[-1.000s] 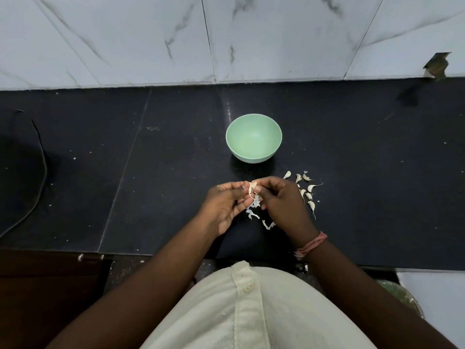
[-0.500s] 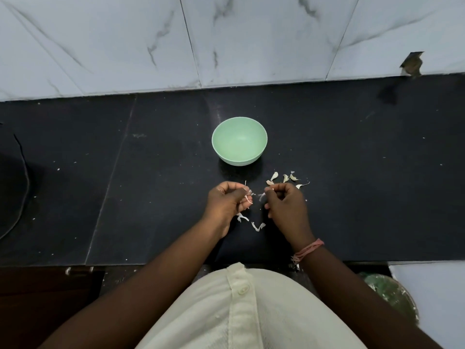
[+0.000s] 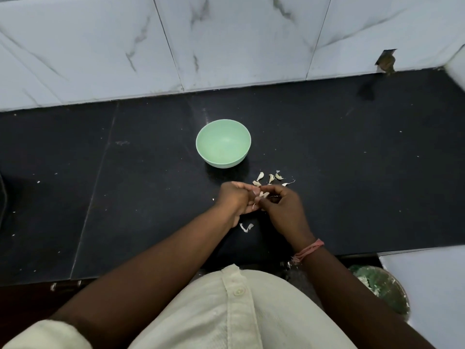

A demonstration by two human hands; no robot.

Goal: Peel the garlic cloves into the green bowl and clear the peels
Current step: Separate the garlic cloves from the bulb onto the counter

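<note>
Both hands are bunched together just in front of the green bowl [image 3: 223, 143], on the near side of it and a touch to the right. The left hand [image 3: 235, 200] and right hand [image 3: 283, 205] meet fingertip to fingertip around one garlic clove [image 3: 263, 194]. Each grip is curled in and pinching that clove, thumbs and forefingers closed on it from either side. A thin sliver of skin [image 3: 254, 205] hangs off the left fingers.

The bowl sits upright on the black worktop [image 3: 125, 185], with nothing visible inside it. Right of the bowl's near edge, a loose scatter of unpeeled cloves [image 3: 270, 178] lies flat on the worktop, just beyond the right hand's knuckles and not touching the bowl. A curl of peel [image 3: 246, 227] lies on the worktop further from the bowl, below the hands, between the two wrists.

There's a pink thread band [image 3: 309, 250] on the right wrist, and a white marble-look wall [image 3: 226, 41] behind the bowl.
</note>
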